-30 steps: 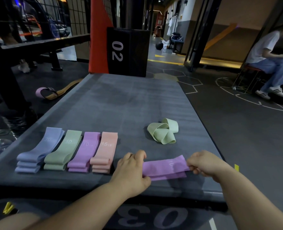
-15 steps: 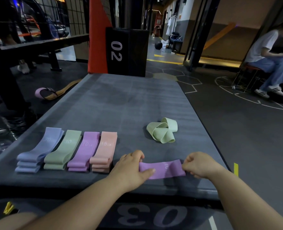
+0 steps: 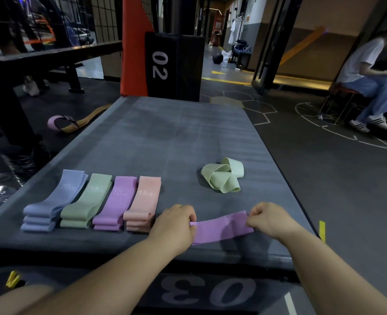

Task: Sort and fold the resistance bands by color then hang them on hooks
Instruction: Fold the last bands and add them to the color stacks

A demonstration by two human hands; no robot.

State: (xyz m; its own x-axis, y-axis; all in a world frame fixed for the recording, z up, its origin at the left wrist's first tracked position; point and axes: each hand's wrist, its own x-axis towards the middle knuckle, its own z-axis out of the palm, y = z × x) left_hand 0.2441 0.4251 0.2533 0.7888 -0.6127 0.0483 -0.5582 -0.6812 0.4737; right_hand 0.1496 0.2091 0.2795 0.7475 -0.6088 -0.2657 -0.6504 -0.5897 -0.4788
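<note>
Around: grey padded worktop; black box marked "02" at its far end, red-orange pad just beside the box on the left. On the floor to the left, pink-and-tan strap. Far right, well apart, seated person on a stool. Yellow clip at lower left, below the worktop edge. Nothing between the hands and the other bands.

Count: four folded stacks in a row on the near left of the worktop, touching side by side: blue stack, green stack, purple stack, pink stack. Bands per stack: cannot tell. One loose pale green band, tangled, right of centre, apart from the row. One purple band at the near edge, right of the pink stack, stretched flat between both hands.

Left hand: grip clamped on the left end of the purple band, fingers curled. Right hand: grip pinched on its right end.
</note>
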